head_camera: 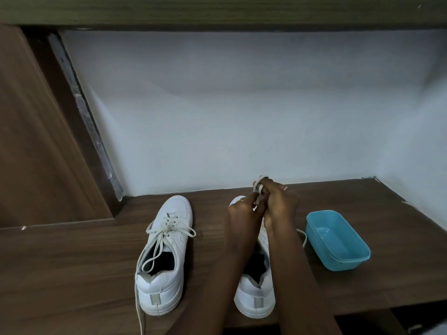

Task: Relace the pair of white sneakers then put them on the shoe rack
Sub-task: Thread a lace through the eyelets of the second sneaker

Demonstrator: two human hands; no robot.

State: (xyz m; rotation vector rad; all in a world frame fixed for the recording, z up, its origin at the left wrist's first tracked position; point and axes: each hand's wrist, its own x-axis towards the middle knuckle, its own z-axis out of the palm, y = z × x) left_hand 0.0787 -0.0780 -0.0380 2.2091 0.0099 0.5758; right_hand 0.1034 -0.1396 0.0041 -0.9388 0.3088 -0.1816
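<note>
Two white sneakers stand on a brown wooden shelf (72, 262), heels toward me. The left sneaker (164, 257) has its lace threaded loosely, with loops spilling over the opening and one end hanging off the front edge. The right sneaker (256, 293) is largely hidden under my forearms. Above its toe, my right hand (280, 201) has a white lace (258, 187) wound around its fingers. My left hand (242, 209) pinches the same lace just beside it. A strand of lace (303, 235) trails to the right of the shoe.
A light blue plastic tub (338, 240) sits on the shelf right of the right sneaker. A white wall rises behind the shelf, a brown wooden panel (36, 141) stands at the left, and a dark wooden board runs overhead.
</note>
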